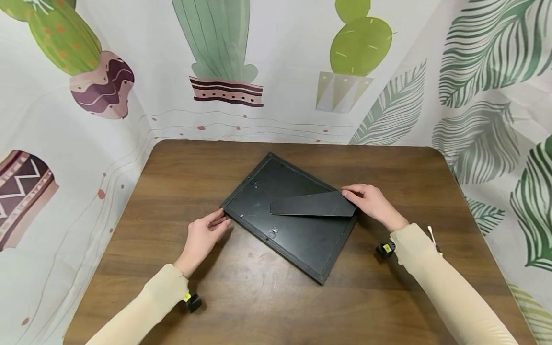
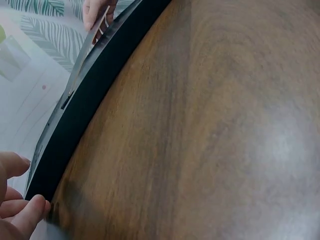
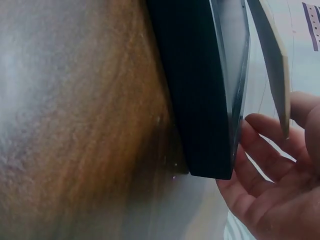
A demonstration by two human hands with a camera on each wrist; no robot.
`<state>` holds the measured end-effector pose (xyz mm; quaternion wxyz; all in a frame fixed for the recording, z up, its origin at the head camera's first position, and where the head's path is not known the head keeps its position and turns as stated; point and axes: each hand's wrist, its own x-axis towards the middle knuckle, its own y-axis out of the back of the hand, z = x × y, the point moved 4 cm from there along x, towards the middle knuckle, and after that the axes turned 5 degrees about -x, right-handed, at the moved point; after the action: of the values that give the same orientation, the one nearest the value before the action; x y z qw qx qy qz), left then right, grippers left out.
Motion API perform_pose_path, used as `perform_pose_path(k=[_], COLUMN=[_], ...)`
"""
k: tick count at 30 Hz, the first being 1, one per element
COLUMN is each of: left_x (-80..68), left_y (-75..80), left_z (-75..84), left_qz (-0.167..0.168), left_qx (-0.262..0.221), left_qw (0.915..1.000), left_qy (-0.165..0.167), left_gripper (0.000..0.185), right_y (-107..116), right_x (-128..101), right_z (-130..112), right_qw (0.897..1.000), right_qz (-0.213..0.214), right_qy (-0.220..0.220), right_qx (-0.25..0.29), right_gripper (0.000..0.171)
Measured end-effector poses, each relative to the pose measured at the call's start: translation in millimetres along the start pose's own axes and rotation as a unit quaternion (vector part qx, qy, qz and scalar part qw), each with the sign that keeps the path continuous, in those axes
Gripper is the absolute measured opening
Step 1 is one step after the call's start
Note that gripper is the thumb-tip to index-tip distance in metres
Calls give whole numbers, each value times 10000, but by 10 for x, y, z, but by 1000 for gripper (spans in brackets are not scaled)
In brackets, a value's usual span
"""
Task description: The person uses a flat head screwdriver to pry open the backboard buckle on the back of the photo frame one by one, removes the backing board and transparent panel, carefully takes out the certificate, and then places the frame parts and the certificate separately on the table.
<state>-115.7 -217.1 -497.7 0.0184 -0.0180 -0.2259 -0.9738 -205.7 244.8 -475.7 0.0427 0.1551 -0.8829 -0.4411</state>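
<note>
A black picture frame (image 1: pixel 302 242) lies face down and turned at an angle in the middle of a brown wooden table (image 1: pixel 388 163). Its flat black easel stand (image 1: pixel 315 205) is lifted off the backing, with the wide end to the right. My right hand (image 1: pixel 351 194) pinches that wide end at the frame's right corner; in the right wrist view the stand (image 3: pixel 272 60) sits between thumb and curled fingers (image 3: pixel 260 150), beside the frame (image 3: pixel 200 90). My left hand (image 1: pixel 222 221) rests on the table, fingertips (image 2: pixel 30 210) touching the frame's left corner (image 2: pixel 85 105).
Cloth printed with cacti (image 1: pixel 220 52) and green leaves (image 1: pixel 483 120) hangs close round the back and both sides of the table. Bare wood (image 2: pixel 225 125) lies in front of the frame. Small black wrist cameras (image 1: pixel 192 302) (image 1: pixel 385 248) sit under both sleeves.
</note>
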Motion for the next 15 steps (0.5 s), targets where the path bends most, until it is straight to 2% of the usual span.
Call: perform_pose_path(k=[7, 15], left_x=[50, 213], left_y=[-32, -111], left_z=[-1, -31], left_qz=[-80, -292], left_qx=[-108, -471], left_qw=[9999, 9984], left_qy=[35, 133], left_gripper=[48, 56], right_y=[-4, -49], right_x=[-44, -171], right_z=[13, -5], right_qw=[9997, 9983], right_qz=[-224, -488], right_qy=[-110, -275], right_qx=[-67, -145], right_gripper=[39, 40])
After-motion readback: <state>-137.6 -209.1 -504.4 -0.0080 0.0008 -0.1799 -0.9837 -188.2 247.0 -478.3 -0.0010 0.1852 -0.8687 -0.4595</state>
